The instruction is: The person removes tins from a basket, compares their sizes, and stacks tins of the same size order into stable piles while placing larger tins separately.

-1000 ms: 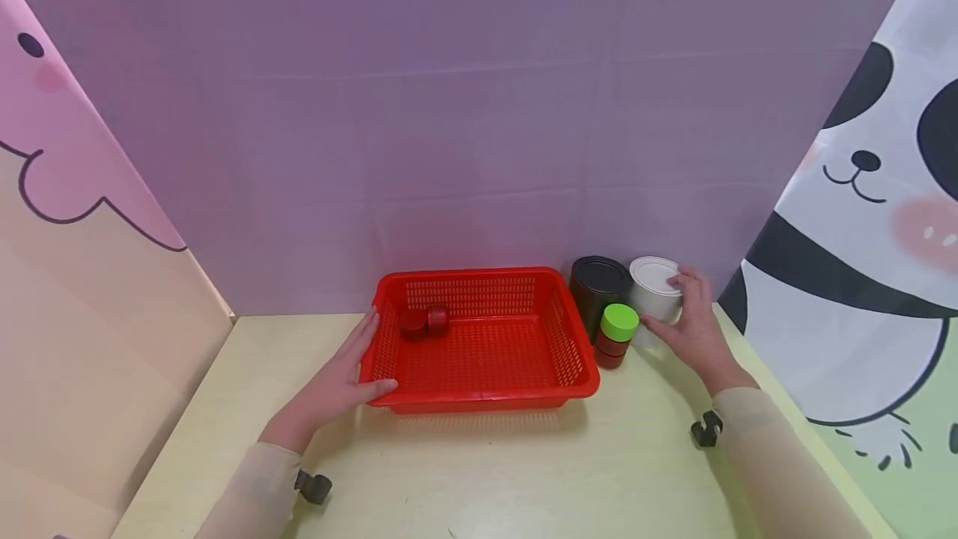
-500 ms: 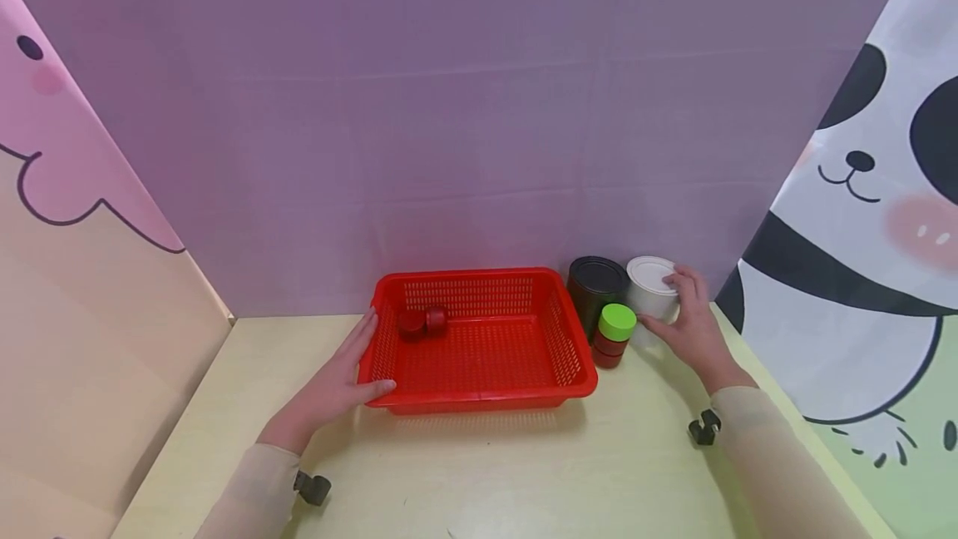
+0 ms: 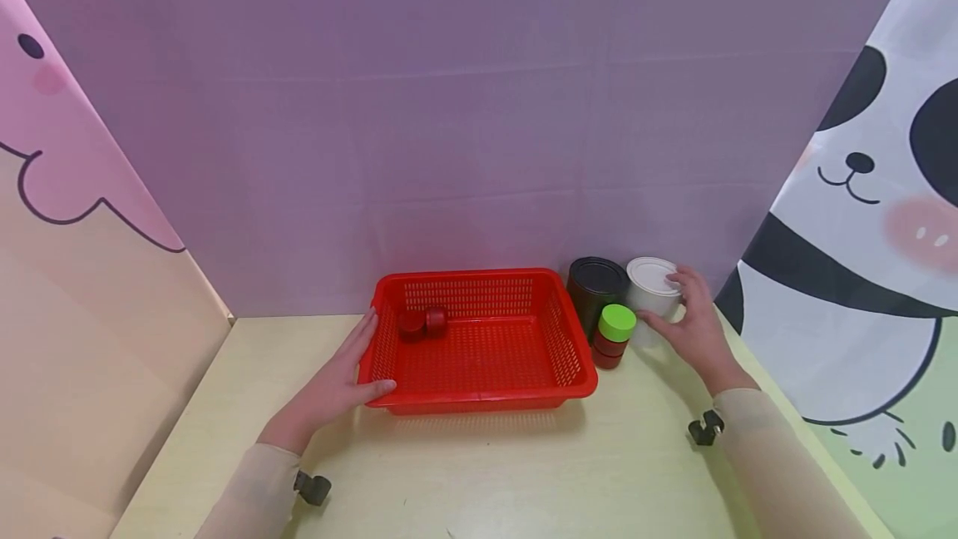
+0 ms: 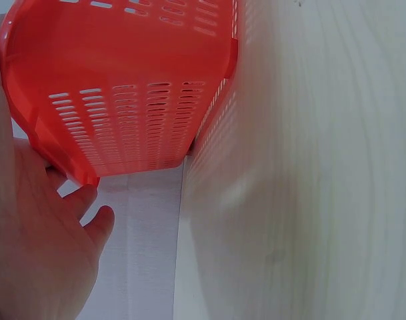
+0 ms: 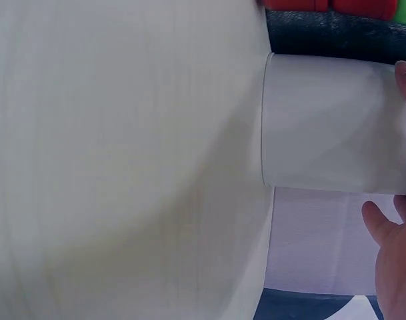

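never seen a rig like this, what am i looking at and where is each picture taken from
There's no machine: you see a person's left hand and right hand. The wide pictures come from a head camera looking forward and down; the two close ones come from a camera on each wrist.

On the pale table stand a red basket with small dark red items inside, a black canister, a white canister and a green-lidded jar.

The left hand rests on the basket; the right curves around the white canister, how firmly I can't tell.
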`<move>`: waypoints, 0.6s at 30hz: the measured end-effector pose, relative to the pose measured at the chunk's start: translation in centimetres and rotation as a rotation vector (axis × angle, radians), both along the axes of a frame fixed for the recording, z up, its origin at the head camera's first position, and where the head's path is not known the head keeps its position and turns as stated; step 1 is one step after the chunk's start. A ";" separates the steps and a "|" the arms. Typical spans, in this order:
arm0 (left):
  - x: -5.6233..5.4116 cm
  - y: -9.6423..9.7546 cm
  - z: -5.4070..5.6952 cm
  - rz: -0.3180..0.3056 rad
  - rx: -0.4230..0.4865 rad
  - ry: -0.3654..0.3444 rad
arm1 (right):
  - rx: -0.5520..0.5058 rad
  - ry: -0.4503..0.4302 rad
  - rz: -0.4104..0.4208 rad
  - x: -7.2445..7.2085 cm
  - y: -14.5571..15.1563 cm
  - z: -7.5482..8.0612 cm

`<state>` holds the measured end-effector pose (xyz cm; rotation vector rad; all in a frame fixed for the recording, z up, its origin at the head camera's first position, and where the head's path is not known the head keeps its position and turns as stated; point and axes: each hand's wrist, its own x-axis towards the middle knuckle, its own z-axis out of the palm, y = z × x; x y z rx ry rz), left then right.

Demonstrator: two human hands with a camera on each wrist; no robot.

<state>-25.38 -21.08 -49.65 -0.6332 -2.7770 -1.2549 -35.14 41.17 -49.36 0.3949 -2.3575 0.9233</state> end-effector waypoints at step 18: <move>-0.1 0.0 0.0 0.000 0.004 -0.017 | -0.096 0.114 -0.038 1.2 -1.6 3.4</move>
